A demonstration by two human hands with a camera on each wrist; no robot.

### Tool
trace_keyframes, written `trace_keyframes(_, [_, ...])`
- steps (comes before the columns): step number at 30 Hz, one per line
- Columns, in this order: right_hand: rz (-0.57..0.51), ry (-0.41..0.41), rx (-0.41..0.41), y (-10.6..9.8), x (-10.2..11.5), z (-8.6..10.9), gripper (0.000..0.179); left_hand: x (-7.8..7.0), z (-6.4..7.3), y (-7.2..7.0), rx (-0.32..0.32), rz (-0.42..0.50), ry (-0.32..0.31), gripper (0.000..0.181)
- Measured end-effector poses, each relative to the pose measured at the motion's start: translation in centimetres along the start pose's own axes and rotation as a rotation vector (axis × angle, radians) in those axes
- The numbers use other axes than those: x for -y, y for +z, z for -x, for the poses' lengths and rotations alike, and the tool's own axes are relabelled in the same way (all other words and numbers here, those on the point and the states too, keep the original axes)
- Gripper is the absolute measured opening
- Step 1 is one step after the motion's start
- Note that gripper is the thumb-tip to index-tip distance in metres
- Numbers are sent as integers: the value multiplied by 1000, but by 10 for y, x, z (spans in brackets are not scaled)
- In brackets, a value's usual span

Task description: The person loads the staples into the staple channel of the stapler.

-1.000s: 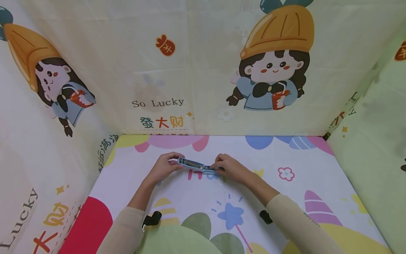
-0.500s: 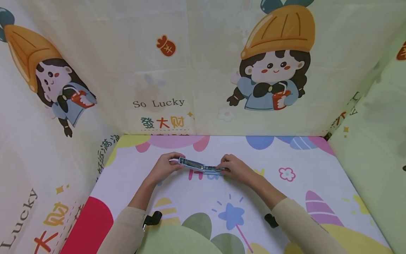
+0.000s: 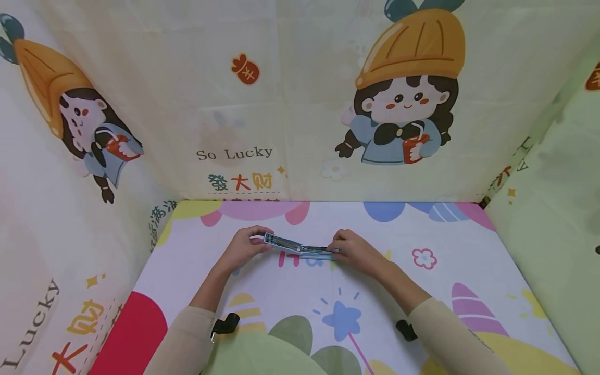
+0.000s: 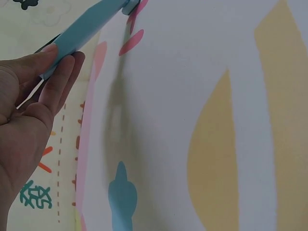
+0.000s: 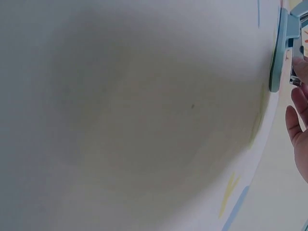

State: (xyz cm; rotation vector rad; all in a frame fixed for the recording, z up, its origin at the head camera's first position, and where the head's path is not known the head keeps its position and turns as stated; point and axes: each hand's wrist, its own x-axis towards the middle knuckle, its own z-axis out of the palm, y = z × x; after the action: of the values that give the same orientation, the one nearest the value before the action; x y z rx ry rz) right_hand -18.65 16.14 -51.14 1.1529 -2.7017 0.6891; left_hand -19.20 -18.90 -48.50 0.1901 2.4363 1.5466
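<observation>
The light-blue stapler with silvery metal inner parts [image 3: 301, 251] lies between the person's two hands, near the centre of the head view and a little below mid-height. It is unfolded in a shallow bend: one section tilts up toward the left of the frame, while the other lies nearly level toward the right. Whether its underside touches the white tabletop covering with colourful cartoon prints [image 3: 389, 229] cannot be told for certain.

The left hand [image 3: 242, 248] pinches the raised outer end of the stapler between thumb and fingers. In the upper left of the left wrist view, the thumb lies against one side of the smooth blue casing and the fingers against the other.

The right hand [image 3: 354, 250] has its thumb and fingertip clamped on the level section's far end. At the upper right edge of the right wrist view, the thumb is on the metal strip beside the blue base, though the frame cuts off part of this hand.

Both arms wear beige long sleeves [image 3: 180, 341], with a small black device [image 3: 226, 324] at each cuff. Across the top of the head view hangs a cream fabric backdrop [image 3: 309, 104], printed with an orange-hatted cartoon figure [image 3: 405, 94] at upper right.
</observation>
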Motion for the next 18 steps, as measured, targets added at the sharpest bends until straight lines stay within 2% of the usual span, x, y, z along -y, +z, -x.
trace_keyframes(11, [3,-2,2,-2,0,3,24,-2,1,1,1,5,10,35])
trace_keyframes(18, [-18,2,-29,-3,-1,6,27,-2,1,1,-10,2,-4,35])
